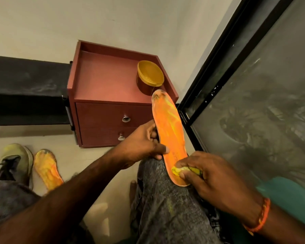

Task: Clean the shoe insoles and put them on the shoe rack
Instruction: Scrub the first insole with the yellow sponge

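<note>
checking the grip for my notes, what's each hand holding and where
Left hand grips the orange insole at its left edge, about mid-length. Right hand pinches a yellow cloth against the insole's heel end.

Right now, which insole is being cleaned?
The insole on the knee, gripped by both hands; the other insole lies untouched on the floor beside the shoe.

My view: cream wall point(42, 23), pale floor point(95, 173), maroon two-drawer cabinet point(104, 110) beside a black-framed glass door point(253, 103).

matt foam insole point(169, 127), glossy plastic tub point(149, 76)
</note>
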